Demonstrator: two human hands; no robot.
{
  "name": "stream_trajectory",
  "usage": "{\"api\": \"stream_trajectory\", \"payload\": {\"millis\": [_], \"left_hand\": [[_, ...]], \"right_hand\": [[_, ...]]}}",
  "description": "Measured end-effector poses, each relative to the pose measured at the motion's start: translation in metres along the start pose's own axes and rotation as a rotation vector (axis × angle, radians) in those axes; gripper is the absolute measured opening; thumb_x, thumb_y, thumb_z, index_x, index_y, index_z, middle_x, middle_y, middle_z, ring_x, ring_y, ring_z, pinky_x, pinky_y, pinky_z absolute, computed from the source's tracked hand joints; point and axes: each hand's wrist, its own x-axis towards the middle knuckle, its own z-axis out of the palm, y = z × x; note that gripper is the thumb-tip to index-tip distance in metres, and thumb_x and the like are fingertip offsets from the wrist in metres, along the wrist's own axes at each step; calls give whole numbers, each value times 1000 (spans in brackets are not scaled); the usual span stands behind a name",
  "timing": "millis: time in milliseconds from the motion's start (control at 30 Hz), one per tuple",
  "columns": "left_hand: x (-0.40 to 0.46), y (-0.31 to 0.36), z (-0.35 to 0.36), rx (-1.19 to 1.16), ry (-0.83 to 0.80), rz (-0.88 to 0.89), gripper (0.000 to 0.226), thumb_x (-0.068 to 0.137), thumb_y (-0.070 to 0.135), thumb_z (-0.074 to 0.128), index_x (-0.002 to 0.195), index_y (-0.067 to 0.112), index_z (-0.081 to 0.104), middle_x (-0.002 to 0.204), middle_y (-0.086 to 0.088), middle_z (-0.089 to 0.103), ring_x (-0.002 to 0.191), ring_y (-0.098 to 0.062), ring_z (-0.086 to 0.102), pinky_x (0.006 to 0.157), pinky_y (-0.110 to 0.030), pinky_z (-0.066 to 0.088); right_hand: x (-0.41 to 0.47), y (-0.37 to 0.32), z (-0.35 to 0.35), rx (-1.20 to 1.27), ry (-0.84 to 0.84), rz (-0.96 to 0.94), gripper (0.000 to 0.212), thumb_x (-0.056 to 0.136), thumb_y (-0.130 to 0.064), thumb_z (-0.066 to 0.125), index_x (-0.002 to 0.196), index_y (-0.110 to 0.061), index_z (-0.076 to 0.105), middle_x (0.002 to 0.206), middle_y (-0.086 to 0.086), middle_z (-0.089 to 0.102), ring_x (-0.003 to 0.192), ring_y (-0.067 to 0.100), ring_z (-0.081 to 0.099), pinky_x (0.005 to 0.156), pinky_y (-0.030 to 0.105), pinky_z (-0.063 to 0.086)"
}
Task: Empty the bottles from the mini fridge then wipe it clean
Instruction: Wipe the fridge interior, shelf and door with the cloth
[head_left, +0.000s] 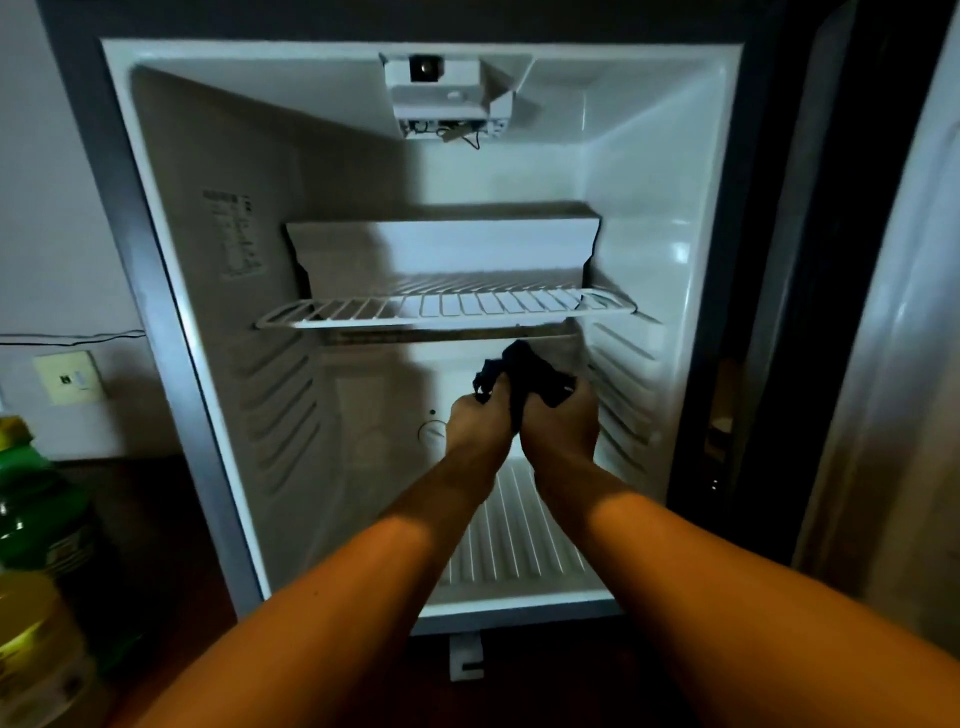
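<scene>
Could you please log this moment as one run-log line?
phase: wiping | fridge: no bottles inside | both hands grip cloth under shelf

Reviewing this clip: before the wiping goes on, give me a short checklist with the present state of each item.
1. Bottles out of the fridge: ok, none on the wire shelf or the floor inside; bottles stand outside at left.
2. Door open: ok.
3. Cloth in hand: ok, left hand and right hand both grip it, below the shelf.
4. Cloth spread flat for wiping: not ok, it is bunched.
5. Cloth damp: cannot tell.
6. Inside walls clean: cannot tell, light too dim.
</scene>
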Motion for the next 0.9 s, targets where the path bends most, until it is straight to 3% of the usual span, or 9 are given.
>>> {"api": "stream_trajectory", "payload": {"millis": [133,267,433,567,667,733,800,867,900], "left_hand": [[21,16,12,-66,-2,194,31,86,49,55,85,21,68,87,-6,73,84,-23,69,80,-41,58],[44,24,16,-54,59,178,20,89,32,61,77,18,69,79,-11,72,72,-28,70,57,-31,57],[57,31,7,-35,130,115,23,85,31,66,73,13,73,60,-6,63,43,-17,49,37,-17,34],[49,32,3,-14,150,183,18,81,32,69,79,15,72,68,-1,69,55,-15,60,46,-19,43],[40,28,4,28,141,290,11,84,23,68,93,16,66,82,4,68,62,-3,59,43,-7,41],[39,24,7,44,72,311,17,83,13,66,98,20,68,89,2,71,70,-10,66,54,-16,54],[40,21,7,63,1,304,24,81,6,63,96,23,71,90,1,73,80,-15,70,72,-32,60],[39,22,5,70,-26,309,27,81,2,60,97,21,73,88,0,73,79,-15,69,66,-26,58],[38,23,3,67,-33,317,28,82,1,59,97,20,73,87,0,73,74,-14,68,57,-21,54]], "right_hand": [[19,-18,12,49,155,-102,37,81,-8,69,114,-13,54,99,-3,62,90,13,60,76,22,45],[31,-22,20,-34,130,-236,32,83,-5,64,113,-13,58,100,0,65,96,14,62,77,21,43],[39,-18,24,-534,102,-465,44,88,-27,61,131,-18,55,134,9,53,126,29,47,102,37,40],[34,-28,25,-484,123,-412,51,88,-17,61,137,-10,47,138,14,44,124,31,46,95,33,39],[31,-27,24,-315,223,-525,55,76,4,59,130,-1,52,129,19,50,119,34,51,98,34,40],[30,-24,20,-363,203,-552,53,72,8,59,125,0,54,127,18,50,115,32,51,94,30,41],[33,-18,14,-491,80,-610,43,82,-1,61,124,-8,55,125,7,52,113,22,52,90,25,42],[34,-14,9,-592,30,-723,31,93,-17,54,123,-23,57,119,-7,58,110,10,54,92,28,48],[34,-11,6,-743,62,-794,31,93,-21,52,123,-25,57,119,-6,58,110,13,54,92,32,49]]}}
